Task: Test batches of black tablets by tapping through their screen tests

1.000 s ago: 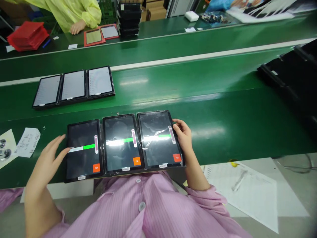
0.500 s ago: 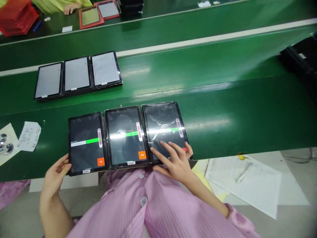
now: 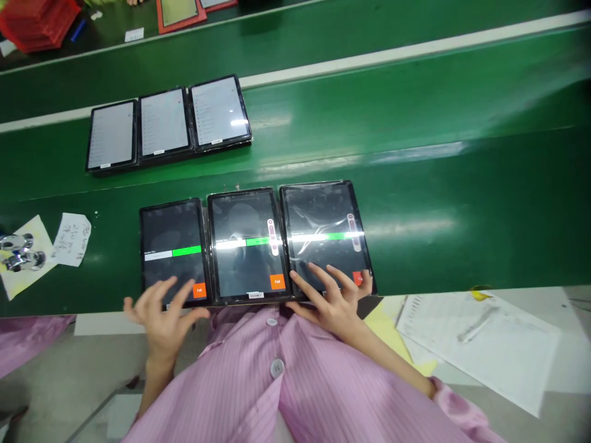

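Three tablets lie side by side at the table's near edge, dark screens up, each with a white and green bar and an orange-red box low on the right. Over the lower part of the left tablet (image 3: 173, 224) hovers my left hand (image 3: 164, 317), fingers spread and holding nothing. The middle tablet (image 3: 244, 267) shows "Fail" in its box and has no hand on it. My right hand (image 3: 335, 301) rests with spread fingers at the lower part of the right tablet (image 3: 318, 206), partly covering its red box. Whether every fingertip touches the glass I cannot tell.
Farther back, three tablets with light screens (image 3: 165, 120) stand in a row on the green surface (image 3: 369, 98). At left are a handwritten note (image 3: 72, 240) and shiny metal pieces (image 3: 23, 252) on yellowish paper. Papers (image 3: 480, 338) lie below the edge at right. Red trays (image 3: 39, 21) are stacked far left.
My left hand has left the left tablet's lower left corner and moved right over its lower part, fingers spreading. That tablet's pink slider has disappeared. My right hand stays put; the view has shifted.
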`<control>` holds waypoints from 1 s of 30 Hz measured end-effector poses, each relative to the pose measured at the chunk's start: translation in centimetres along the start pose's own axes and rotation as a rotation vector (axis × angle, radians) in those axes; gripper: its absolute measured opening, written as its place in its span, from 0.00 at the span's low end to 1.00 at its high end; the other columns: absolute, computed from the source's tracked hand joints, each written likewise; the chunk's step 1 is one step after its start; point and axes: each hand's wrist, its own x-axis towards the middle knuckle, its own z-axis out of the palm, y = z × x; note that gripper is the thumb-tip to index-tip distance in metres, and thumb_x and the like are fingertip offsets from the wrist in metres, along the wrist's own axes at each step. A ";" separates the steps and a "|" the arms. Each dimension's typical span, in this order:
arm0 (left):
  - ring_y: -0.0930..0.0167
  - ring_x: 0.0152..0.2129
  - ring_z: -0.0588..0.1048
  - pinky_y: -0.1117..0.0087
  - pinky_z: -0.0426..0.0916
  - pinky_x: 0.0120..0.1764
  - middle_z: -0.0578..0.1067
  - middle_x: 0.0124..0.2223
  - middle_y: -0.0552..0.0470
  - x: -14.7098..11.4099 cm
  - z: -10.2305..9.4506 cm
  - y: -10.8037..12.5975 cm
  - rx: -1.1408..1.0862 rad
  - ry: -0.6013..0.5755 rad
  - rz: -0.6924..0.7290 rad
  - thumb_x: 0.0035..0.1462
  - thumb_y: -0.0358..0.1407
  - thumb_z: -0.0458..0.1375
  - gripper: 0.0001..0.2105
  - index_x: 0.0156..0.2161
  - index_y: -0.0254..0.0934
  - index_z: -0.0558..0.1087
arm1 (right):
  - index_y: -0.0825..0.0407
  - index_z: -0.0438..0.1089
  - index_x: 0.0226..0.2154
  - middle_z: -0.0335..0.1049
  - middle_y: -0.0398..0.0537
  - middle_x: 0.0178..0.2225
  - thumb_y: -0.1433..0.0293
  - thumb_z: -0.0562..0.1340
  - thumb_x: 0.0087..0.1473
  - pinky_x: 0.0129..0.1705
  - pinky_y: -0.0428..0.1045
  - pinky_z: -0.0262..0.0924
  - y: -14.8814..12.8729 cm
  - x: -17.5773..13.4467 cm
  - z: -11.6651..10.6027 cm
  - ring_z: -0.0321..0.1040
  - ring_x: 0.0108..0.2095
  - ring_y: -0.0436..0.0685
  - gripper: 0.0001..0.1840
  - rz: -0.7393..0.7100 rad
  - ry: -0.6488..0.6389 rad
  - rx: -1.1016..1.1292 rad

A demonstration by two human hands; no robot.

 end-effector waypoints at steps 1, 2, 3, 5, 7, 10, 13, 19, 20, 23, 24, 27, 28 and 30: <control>0.56 0.51 0.68 0.40 0.38 0.65 0.73 0.54 0.47 -0.2 0.9 1.0 0.026 0.045 0.096 0.58 0.59 0.60 0.23 0.54 0.54 0.76 | 0.30 0.71 0.58 0.76 0.43 0.50 0.43 0.68 0.48 0.67 0.68 0.31 -0.1 0.1 0.0 0.64 0.50 0.66 0.34 -0.013 0.030 -0.018; 0.57 0.50 0.69 0.41 0.36 0.66 0.74 0.53 0.47 -0.4 1.7 1.8 0.048 0.087 0.157 0.57 0.60 0.61 0.24 0.54 0.53 0.77 | 0.33 0.71 0.59 0.76 0.44 0.50 0.43 0.67 0.50 0.67 0.67 0.33 -0.2 0.2 0.1 0.64 0.49 0.65 0.34 -0.027 0.057 -0.033; 0.58 0.50 0.69 0.43 0.36 0.66 0.75 0.53 0.46 -0.6 2.4 2.4 0.059 0.115 0.187 0.57 0.59 0.61 0.24 0.54 0.53 0.77 | 0.35 0.70 0.59 0.76 0.45 0.49 0.43 0.66 0.52 0.66 0.66 0.35 -0.3 0.3 0.1 0.65 0.49 0.64 0.35 -0.044 0.079 -0.044; 0.58 0.50 0.68 0.44 0.38 0.65 0.75 0.53 0.46 -0.8 3.2 3.3 0.056 0.114 0.176 0.57 0.57 0.63 0.23 0.54 0.52 0.77 | 0.38 0.69 0.61 0.77 0.47 0.48 0.43 0.64 0.54 0.66 0.65 0.36 -0.4 0.6 0.1 0.65 0.47 0.63 0.35 -0.073 0.101 -0.054; 0.57 0.50 0.68 0.43 0.41 0.64 0.75 0.53 0.46 -0.9 3.2 3.8 0.042 0.081 0.125 0.58 0.54 0.64 0.20 0.54 0.53 0.77 | 0.38 0.69 0.61 0.78 0.47 0.47 0.45 0.64 0.55 0.66 0.64 0.37 -0.4 0.8 0.0 0.65 0.46 0.63 0.35 -0.085 0.109 -0.061; 0.57 0.51 0.67 0.43 0.43 0.63 0.74 0.56 0.44 -1.0 2.8 4.3 0.052 0.025 0.098 0.59 0.51 0.65 0.19 0.54 0.52 0.77 | 0.38 0.69 0.61 0.78 0.47 0.46 0.45 0.65 0.54 0.65 0.63 0.38 -0.3 0.9 -0.1 0.66 0.45 0.63 0.35 -0.112 0.114 -0.080; 0.56 0.51 0.65 0.42 0.42 0.63 0.72 0.57 0.42 -1.5 3.0 4.1 0.088 0.031 0.118 0.56 0.53 0.66 0.22 0.55 0.53 0.77 | 0.41 0.71 0.60 0.78 0.49 0.45 0.43 0.66 0.51 0.65 0.64 0.38 -0.1 0.9 -0.2 0.66 0.45 0.63 0.37 -0.150 0.102 -0.095; 0.50 0.50 0.62 0.35 0.48 0.57 0.68 0.48 0.40 -5.8 4.1 -2.0 0.284 0.122 -0.031 0.46 0.66 0.63 0.33 0.53 0.50 0.75 | 0.41 0.69 0.61 0.78 0.48 0.47 0.45 0.68 0.50 0.66 0.64 0.36 0.2 0.6 -0.2 0.67 0.46 0.64 0.38 -0.123 0.024 -0.047; 0.49 0.50 0.62 0.34 0.51 0.55 0.68 0.48 0.38 -6.6 4.0 -3.3 0.321 0.163 -0.092 0.45 0.67 0.63 0.37 0.55 0.48 0.73 | 0.40 0.69 0.61 0.78 0.48 0.47 0.46 0.69 0.50 0.65 0.64 0.36 0.3 0.5 -0.1 0.67 0.46 0.64 0.39 -0.112 0.028 -0.037; 0.48 0.48 0.65 0.35 0.55 0.51 0.71 0.48 0.37 -7.7 3.3 -5.8 0.338 0.212 -0.197 0.48 0.62 0.65 0.43 0.64 0.46 0.58 | 0.37 0.70 0.60 0.78 0.46 0.47 0.45 0.69 0.48 0.65 0.63 0.35 0.5 -0.1 0.4 0.67 0.45 0.63 0.37 -0.077 0.034 -0.014; 0.49 0.47 0.66 0.35 0.55 0.51 0.73 0.49 0.38 -7.8 3.1 -6.2 0.324 0.177 -0.208 0.51 0.58 0.65 0.43 0.65 0.47 0.54 | 0.36 0.71 0.58 0.78 0.46 0.47 0.45 0.69 0.48 0.64 0.63 0.35 0.5 -0.4 0.5 0.67 0.45 0.63 0.37 -0.067 0.023 -0.007; 0.51 0.47 0.68 0.35 0.53 0.53 0.75 0.51 0.41 -7.3 2.5 -6.2 0.296 0.062 -0.206 0.55 0.52 0.64 0.37 0.64 0.51 0.53 | 0.34 0.73 0.55 0.78 0.44 0.47 0.47 0.71 0.47 0.64 0.63 0.35 0.8 -1.0 0.8 0.67 0.47 0.64 0.33 -0.045 -0.002 0.020; 0.52 0.47 0.68 0.36 0.52 0.54 0.75 0.52 0.41 -7.0 2.3 -5.8 0.298 0.072 -0.186 0.54 0.51 0.65 0.36 0.64 0.52 0.54 | 0.34 0.74 0.54 0.78 0.44 0.46 0.49 0.72 0.46 0.64 0.64 0.36 0.9 -1.1 0.7 0.66 0.46 0.64 0.32 -0.047 0.017 0.031; 0.53 0.49 0.67 0.38 0.50 0.56 0.76 0.53 0.44 -6.4 2.2 -4.6 0.303 0.142 -0.084 0.53 0.48 0.66 0.35 0.62 0.54 0.55 | 0.35 0.74 0.52 0.78 0.44 0.44 0.52 0.73 0.46 0.63 0.64 0.39 1.0 -1.2 0.6 0.66 0.46 0.63 0.29 -0.052 0.086 0.041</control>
